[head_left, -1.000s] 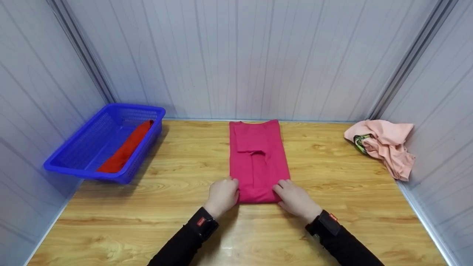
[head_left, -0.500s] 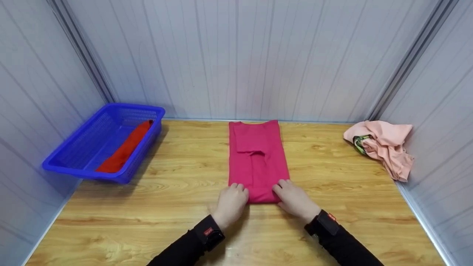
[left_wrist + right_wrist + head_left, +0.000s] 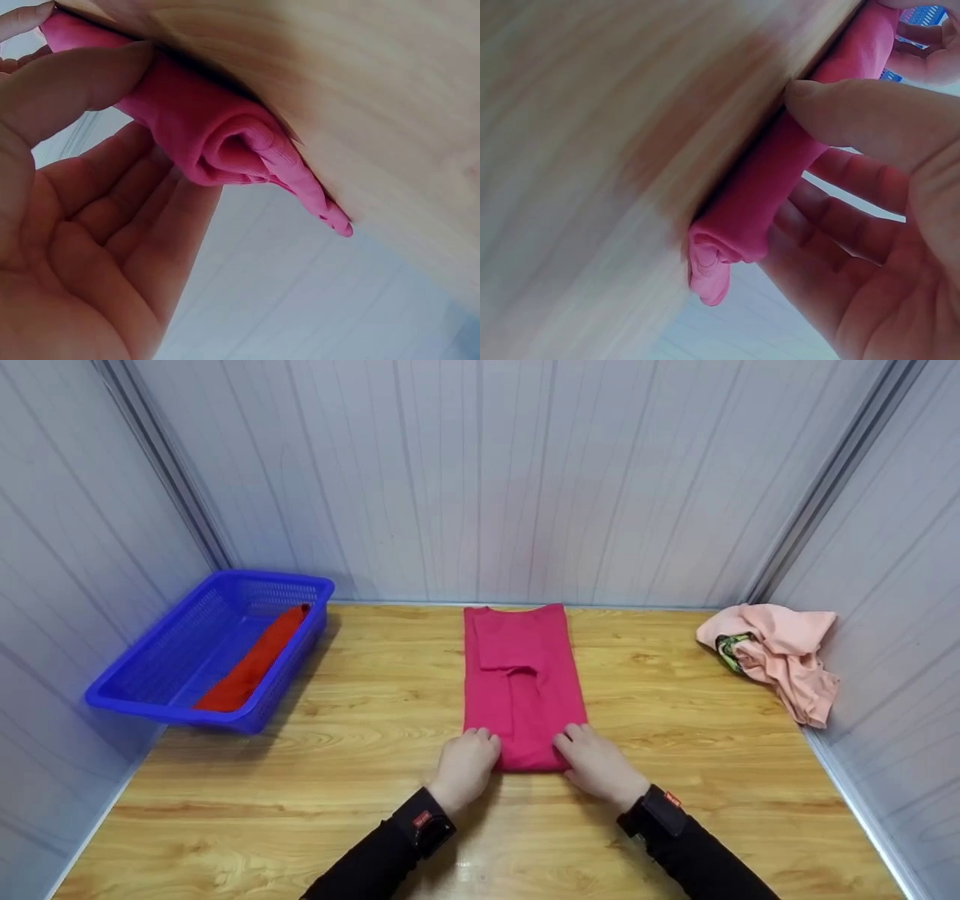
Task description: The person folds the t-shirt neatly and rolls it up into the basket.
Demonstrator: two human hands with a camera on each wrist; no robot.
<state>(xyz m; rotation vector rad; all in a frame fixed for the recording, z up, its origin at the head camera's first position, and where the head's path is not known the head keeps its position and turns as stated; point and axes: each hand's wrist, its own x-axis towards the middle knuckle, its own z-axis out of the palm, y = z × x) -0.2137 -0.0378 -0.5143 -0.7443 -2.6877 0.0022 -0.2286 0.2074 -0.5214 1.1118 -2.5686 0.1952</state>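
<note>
While both forearms (image 3: 371,859) angle inward, the left hand (image 3: 466,769) and right hand (image 3: 601,765) each have a thumb-and-fingers grip going on the pink garment (image 3: 529,701), at its rolled near end, right on the table (image 3: 337,780).

Left hand (image 3: 466,769) and right hand (image 3: 600,763) are gripping pink cloth (image 3: 491,697) at near edge. Basket (image 3: 195,660), left, is holding red cloth (image 3: 255,667); peach cloth (image 3: 791,649) is lying crumpled on worktop (image 3: 375,682), right.
</note>
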